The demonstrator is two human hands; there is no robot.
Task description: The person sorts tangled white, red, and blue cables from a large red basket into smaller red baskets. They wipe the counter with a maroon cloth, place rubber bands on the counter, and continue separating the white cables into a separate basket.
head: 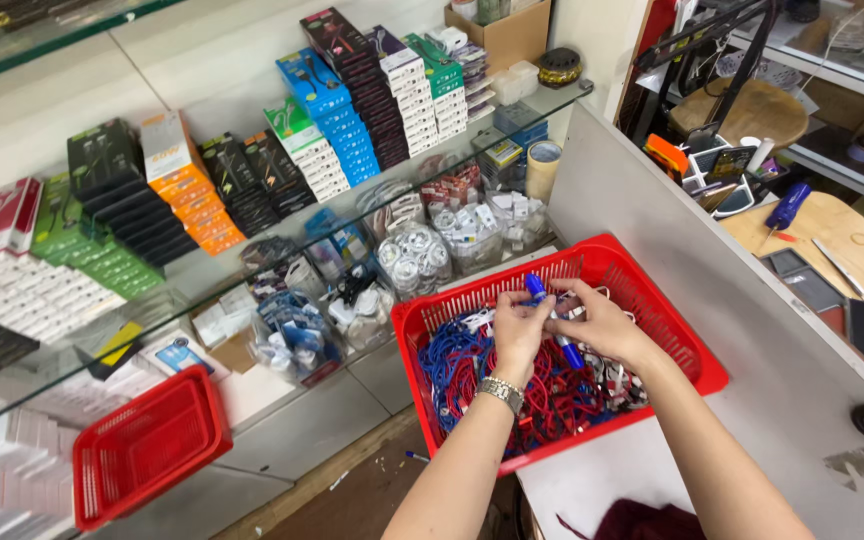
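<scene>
On the glass shelf (552, 105) stand rows of small flat boxes: orange (192, 195), black (137, 215), blue (337, 115), green (102, 262) (white ones (27, 300) too). Below it lie clear bagged cable packs (414, 258). A cardboard box (502, 35) stands at its far end.

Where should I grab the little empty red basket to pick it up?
Probably by its top rim. The small red basket sits tilted on the lower shelf with its open side up and facing the person, so the near long edge is free. Come from above and in front, fingers hooked over that rim; the slotted walls offer little else to hold.
</scene>
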